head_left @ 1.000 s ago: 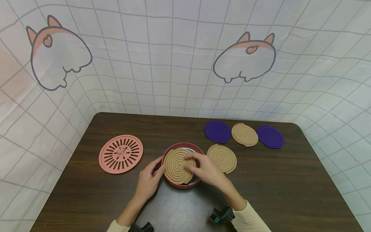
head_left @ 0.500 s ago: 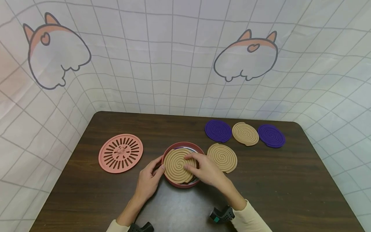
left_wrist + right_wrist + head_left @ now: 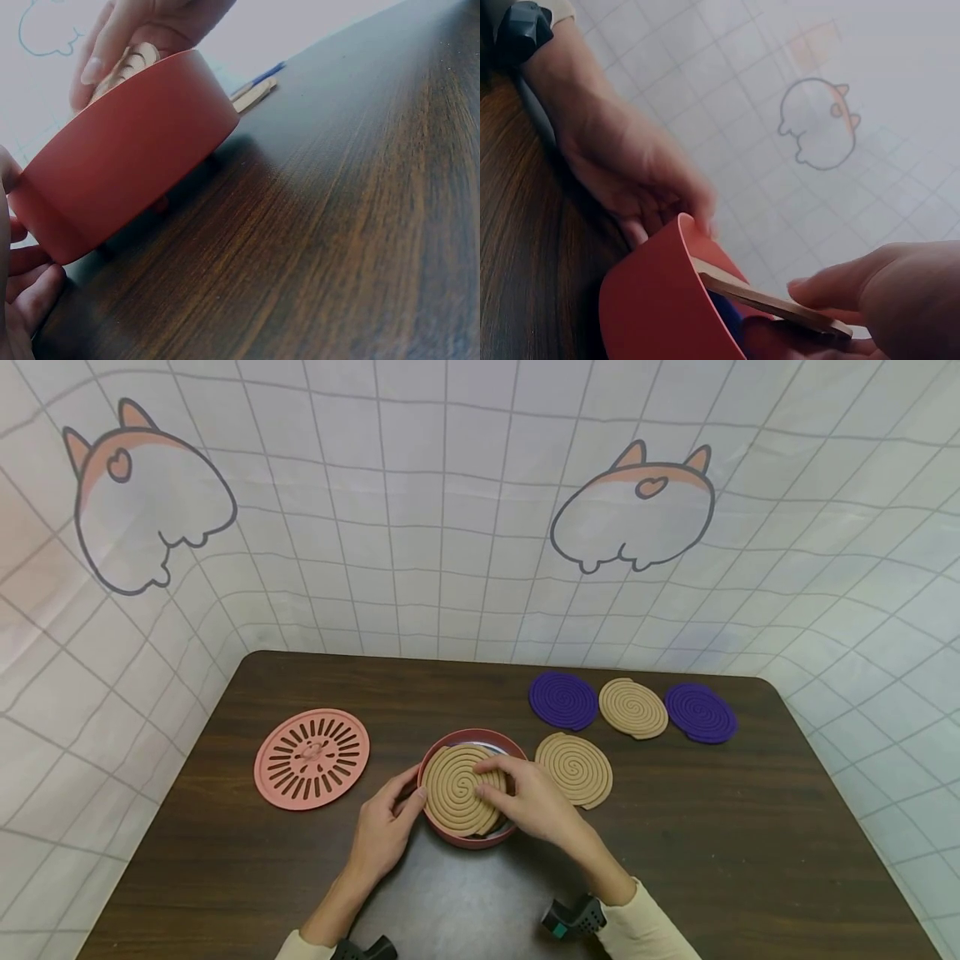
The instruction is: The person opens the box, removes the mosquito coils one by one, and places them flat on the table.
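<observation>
Ridged tan coil (image 3: 453, 793) slants into a smooth red bowl (image 3: 142, 150).

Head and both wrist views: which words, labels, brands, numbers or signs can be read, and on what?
None can be read in any view.
White grid-patterned cloth backdrop: line drawings only.
Round pink slotted disc: central relief too small to make out.
Round red container: plain outer wall where visible.
</observation>
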{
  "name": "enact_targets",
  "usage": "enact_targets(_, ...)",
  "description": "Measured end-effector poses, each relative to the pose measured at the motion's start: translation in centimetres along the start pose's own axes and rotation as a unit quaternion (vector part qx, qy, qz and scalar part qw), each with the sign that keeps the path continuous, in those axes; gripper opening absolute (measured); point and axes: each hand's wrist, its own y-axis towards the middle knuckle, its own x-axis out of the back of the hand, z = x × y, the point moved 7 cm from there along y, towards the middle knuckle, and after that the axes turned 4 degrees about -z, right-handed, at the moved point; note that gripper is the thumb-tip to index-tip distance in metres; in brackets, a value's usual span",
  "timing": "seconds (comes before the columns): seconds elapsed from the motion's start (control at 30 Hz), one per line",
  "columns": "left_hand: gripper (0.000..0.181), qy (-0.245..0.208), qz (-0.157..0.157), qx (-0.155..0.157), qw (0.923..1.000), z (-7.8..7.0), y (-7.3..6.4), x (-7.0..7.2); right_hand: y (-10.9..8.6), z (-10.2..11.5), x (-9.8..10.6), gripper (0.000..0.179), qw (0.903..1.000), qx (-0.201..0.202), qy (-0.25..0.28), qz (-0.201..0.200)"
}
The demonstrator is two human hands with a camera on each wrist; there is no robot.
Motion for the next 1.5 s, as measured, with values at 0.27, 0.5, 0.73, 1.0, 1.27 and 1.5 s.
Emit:
enact_targets(0.27,0.038,-0.004,0.000,-0.007,1.0000,0.0,0.0,-0.1,-0.1,-0.1,-0.1,0.022,0.9931,-0.027,0.114,0.011)
enact_targets(0.5,0.038,-0.009,-0.001,-0.008,0.9999,-0.1,0.0,-0.1,-0.2,0.0,0.5,0.019,0.9930,-0.012,0.118,0.001)
enact_targets(0.73,0.038,-0.003,-0.001,-0.007,1.0000,-0.1,0.0,-0.1,-0.1,-0.2,1.6,0.017,0.9926,-0.006,0.118,-0.026)
enact_targets(1.0,0.037,-0.002,-0.004,-0.010,0.9999,-0.1,-0.1,0.0,-0.1,-0.5,3.0,0.020,0.9900,-0.016,0.135,-0.038)
enact_targets(1.27,0.038,0.005,-0.008,-0.014,0.9999,-0.1,0.0,0.0,-0.1,-0.9,4.6,0.018,0.9890,-0.020,0.133,-0.062)
enact_targets(1.5,0.038,0.005,-0.008,-0.010,0.9999,-0.2,-0.1,0.1,-0.2,-1.2,6.0,0.016,0.9890,-0.020,0.112,-0.094)
